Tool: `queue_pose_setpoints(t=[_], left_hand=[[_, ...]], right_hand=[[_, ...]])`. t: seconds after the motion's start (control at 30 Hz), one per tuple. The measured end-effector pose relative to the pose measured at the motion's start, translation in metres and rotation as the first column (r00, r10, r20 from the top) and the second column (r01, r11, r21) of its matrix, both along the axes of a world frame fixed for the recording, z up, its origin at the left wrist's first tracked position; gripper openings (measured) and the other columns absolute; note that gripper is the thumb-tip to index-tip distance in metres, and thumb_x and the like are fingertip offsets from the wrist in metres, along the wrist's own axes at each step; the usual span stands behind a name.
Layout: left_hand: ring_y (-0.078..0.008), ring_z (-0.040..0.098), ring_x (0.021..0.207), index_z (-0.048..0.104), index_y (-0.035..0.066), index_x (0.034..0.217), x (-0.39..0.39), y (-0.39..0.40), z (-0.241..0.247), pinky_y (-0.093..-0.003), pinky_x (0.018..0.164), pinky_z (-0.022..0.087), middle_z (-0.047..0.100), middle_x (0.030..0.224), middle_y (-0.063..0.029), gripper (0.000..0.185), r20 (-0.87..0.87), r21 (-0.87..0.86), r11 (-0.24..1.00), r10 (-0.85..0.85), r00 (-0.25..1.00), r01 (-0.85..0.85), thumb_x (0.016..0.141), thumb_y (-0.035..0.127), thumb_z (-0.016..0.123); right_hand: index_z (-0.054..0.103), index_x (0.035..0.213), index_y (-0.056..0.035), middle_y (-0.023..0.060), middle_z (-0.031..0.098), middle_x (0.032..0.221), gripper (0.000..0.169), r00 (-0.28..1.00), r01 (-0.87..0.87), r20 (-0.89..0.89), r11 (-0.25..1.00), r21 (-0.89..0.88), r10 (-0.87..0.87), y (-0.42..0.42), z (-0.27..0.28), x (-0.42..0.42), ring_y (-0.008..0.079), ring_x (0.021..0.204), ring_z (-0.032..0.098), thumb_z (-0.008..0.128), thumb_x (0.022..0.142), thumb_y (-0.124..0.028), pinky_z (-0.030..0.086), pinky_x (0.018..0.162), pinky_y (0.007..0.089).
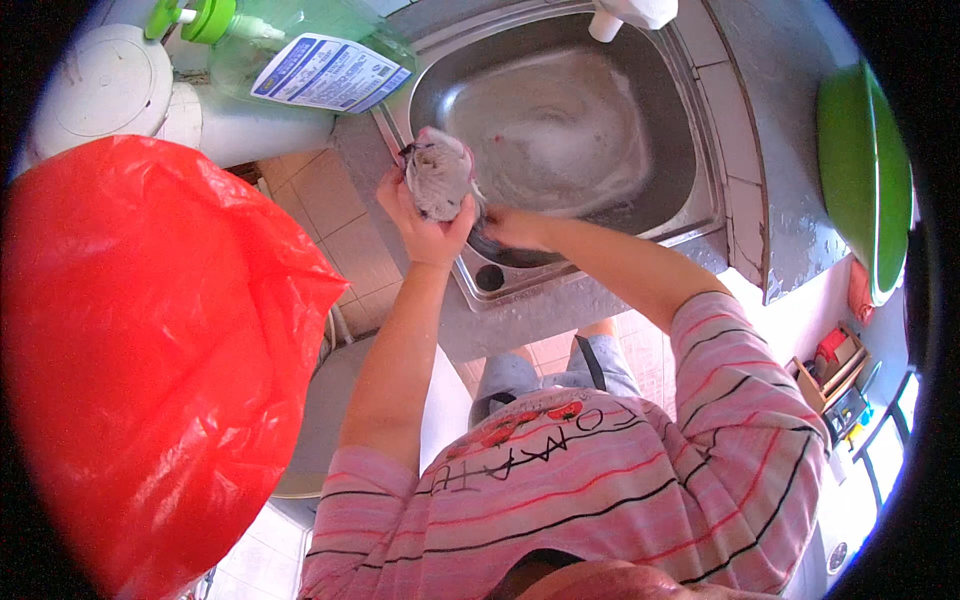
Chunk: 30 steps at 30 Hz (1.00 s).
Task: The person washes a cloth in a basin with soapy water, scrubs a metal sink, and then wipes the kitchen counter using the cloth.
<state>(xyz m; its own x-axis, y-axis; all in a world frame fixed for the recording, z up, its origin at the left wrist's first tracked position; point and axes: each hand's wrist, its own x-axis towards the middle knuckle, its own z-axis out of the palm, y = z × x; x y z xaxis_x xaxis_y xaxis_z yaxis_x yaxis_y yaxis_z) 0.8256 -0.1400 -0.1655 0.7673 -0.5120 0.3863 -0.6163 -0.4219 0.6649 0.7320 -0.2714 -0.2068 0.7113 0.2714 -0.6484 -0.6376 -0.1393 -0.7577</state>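
Note:
My left hand [431, 234] grips a small greyish-white item [441, 176] with pink and black edges, perhaps a shoe. It is held up over the left rim of a stainless steel sink [694, 217]. Close beside it, at the basin's near-left corner, is my right hand [517, 229] with its fingers curled. Part of that hand is hidden behind the item, and I cannot tell whether it holds something. Cloudy, sudsy water [555, 139] lies in the basin.
A green pump bottle [322, 45] with a printed label stands left of the sink. A large red plastic bag [157, 360] fills the left side. White round lids [105, 86] are behind it. A white faucet [637, 13] overhangs the basin; a green plastic basin [862, 176] is at right.

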Motion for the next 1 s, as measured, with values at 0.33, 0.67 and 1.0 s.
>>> queue_pose_setpoints(t=[0.33, 0.67, 1.0], left_hand=[[-0.0375, 0.041, 0.106, 0.041, -0.002, 0.119, 0.001, -0.005, -0.004, -0.0481, 0.090, 0.035, 0.039, 0.116, -0.0226, 0.072, -0.056, -0.096, 0.993, 0.060, 0.997, -0.065, 0.061, 0.025, 0.075], [-0.0367, 0.041, 0.104, 0.044, -0.004, 0.115, 0.008, -0.008, 0.008, -0.0471, 0.090, 0.035, 0.042, 0.112, -0.0210, 0.067, 0.059, -0.034, 0.999, 0.031, 0.998, -0.029, 0.063, 0.026, 0.074], [-0.0382, 0.042, 0.104, 0.045, -0.003, 0.113, 0.008, -0.004, 0.008, -0.0490, 0.089, 0.034, 0.042, 0.113, -0.0229, 0.066, 0.081, 0.045, 0.998, 0.047, 0.996, -0.051, 0.063, 0.028, 0.075]], right_hand=[[0.046, 0.124, -0.0019, 0.0230, 0.053, 0.118, 0.046, 0.934, 0.330, 0.139, 0.944, 0.015, -0.328, 0.020, -0.080, 0.066, 0.0333, 0.113, 0.050, 0.050, 0.084, -0.026, 0.039, 0.095, 0.0407], [0.062, 0.109, -0.0153, 0.0073, 0.059, 0.110, 0.030, 0.667, -0.580, -0.478, -0.004, -0.815, 0.571, -0.186, 0.006, -0.088, 0.0238, 0.107, 0.054, 0.052, 0.081, -0.018, 0.042, 0.087, 0.0392], [0.063, 0.093, -0.0034, 0.0170, 0.060, 0.096, 0.020, 0.929, 0.054, 0.086, 0.098, -0.994, 0.360, -0.245, 0.024, -0.005, 0.0319, 0.097, 0.055, 0.056, 0.076, -0.011, 0.046, 0.084, 0.0403]])
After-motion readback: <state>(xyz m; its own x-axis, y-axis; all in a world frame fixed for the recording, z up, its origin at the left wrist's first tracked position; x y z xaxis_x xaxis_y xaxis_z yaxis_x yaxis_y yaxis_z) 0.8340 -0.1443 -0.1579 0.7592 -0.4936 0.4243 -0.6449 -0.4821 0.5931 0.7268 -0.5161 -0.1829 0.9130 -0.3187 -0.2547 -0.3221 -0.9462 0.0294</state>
